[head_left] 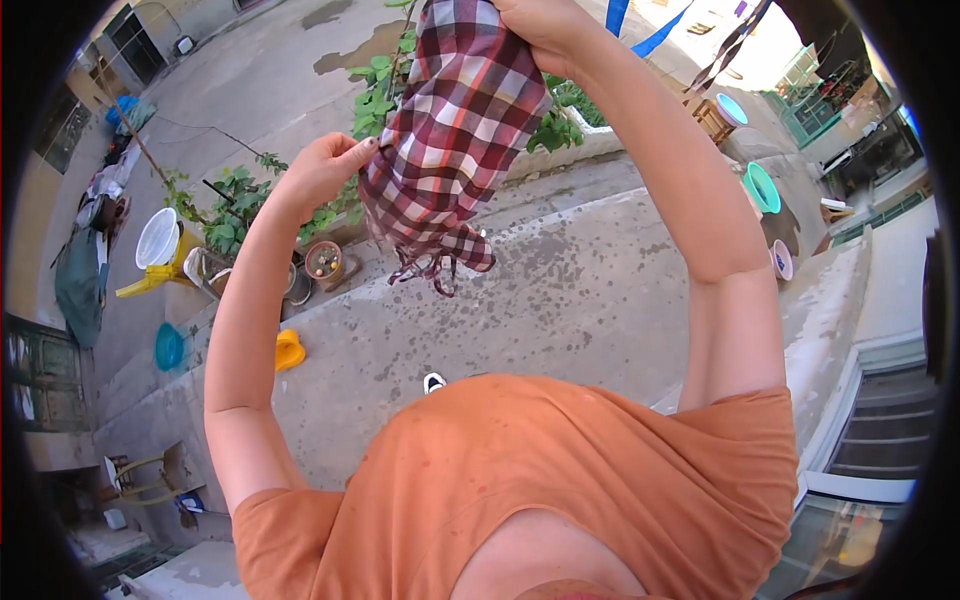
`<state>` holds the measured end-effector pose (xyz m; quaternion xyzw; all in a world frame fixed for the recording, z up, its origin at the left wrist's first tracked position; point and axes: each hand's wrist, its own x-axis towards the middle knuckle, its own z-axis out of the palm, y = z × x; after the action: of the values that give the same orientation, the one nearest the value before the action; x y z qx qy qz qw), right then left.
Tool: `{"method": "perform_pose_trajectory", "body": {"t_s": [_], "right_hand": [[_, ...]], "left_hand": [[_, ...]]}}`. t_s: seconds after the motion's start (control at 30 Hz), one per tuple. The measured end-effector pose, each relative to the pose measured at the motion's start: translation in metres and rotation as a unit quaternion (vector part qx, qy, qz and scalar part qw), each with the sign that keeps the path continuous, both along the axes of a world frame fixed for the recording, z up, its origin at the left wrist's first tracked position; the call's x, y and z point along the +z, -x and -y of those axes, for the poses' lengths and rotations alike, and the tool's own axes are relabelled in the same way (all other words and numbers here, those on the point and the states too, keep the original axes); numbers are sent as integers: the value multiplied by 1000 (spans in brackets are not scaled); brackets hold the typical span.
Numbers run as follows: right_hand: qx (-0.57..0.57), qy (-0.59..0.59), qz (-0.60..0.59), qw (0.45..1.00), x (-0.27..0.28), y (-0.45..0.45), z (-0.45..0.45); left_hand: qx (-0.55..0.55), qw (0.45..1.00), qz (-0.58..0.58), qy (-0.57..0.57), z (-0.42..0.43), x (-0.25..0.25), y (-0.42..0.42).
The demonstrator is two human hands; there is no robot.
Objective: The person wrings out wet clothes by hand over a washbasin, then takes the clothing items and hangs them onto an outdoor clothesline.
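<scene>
A plaid garment (455, 110) in maroon, white and grey hangs bunched in front of me, with thin ties or loose strips dangling at its lower end. My right hand (548, 30) is closed on its upper edge, near the top of the view. At the garment's left side is my left hand (325, 170), thumb and fingers pinched together at the cloth's edge. The garment's top runs out of the frame.
Leafy plants (235, 205) and a flower pot (325, 262) stand behind a low kerb. Yellow and white containers (160, 240), a teal basin (169, 346) and an orange-yellow object (289, 350) are on the left. Green basin (761, 188) at right. Wet spots mark the concrete ground (560, 300).
</scene>
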<state>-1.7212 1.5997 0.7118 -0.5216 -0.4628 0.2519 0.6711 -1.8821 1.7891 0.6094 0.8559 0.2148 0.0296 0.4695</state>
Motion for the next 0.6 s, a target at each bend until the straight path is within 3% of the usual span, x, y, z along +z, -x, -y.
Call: {"method": "perform_pose_trajectory", "body": {"t_s": [0.03,0.07,0.13,0.2,0.27,0.3,0.4,0.43,0.53,0.57,0.6], "right_hand": [[-76,25,60,995,-2,4,-11],[-60,66,95,991,-3,9,-18],[-27,148,165,975,4,22,-25],[-44,138,188,971,9,38,-24],[-25,97,205,974,5,35,-30],[-109,98,257,955,8,38,-24],[-208,70,225,949,-1,38,-7],[-205,45,219,953,-7,34,-1],[-205,18,145,968,-19,34,14],[-175,3,112,978,-25,35,17],[-146,-12,80,986,-32,36,22]], "left_hand": [[1,989,88,-120,-6,0,-4],[2,956,174,-238,-11,0,-5],[-61,904,364,-217,9,34,-11],[-234,894,383,-9,25,57,-25],[-261,895,349,90,43,70,-30],[-274,892,332,139,48,75,-32],[-238,931,209,182,50,87,-38],[-220,951,201,86,51,88,-40],[-192,957,216,-33,59,88,-47],[-205,942,258,67,56,81,-54],[-190,941,267,80,58,83,-53]]}}
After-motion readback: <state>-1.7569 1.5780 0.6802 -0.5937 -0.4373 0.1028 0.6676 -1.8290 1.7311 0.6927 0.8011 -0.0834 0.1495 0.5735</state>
